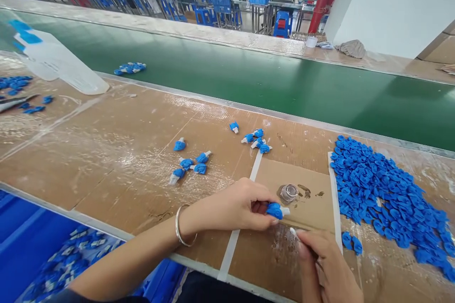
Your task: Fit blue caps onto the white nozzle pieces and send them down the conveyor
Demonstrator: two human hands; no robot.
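My left hand point(241, 206), a silver bangle on its wrist, pinches a small blue piece with a whitish tab point(274, 210) pointing right. Just below and to the right, my right hand point(325, 262) is closed around a thin stick with a white tip, which looks like a cotton swab point(293, 231). The swab's tip is apart from the blue piece. Behind my left fingertips a small clear cup point(289, 192) stands on a cardboard sheet point(313, 175), with dark wet spots beside it. Similar blue pieces with whitish tabs point(199, 168) lie to the left.
A large heap of curved blue pieces point(387, 189) covers the right side. Beyond the cardboard-topped bench runs a green conveyor belt point(227, 66) carrying a small cluster of blue pieces point(130, 68). A blue bin point(21, 241) with tabbed pieces sits lower left. People work farther back.
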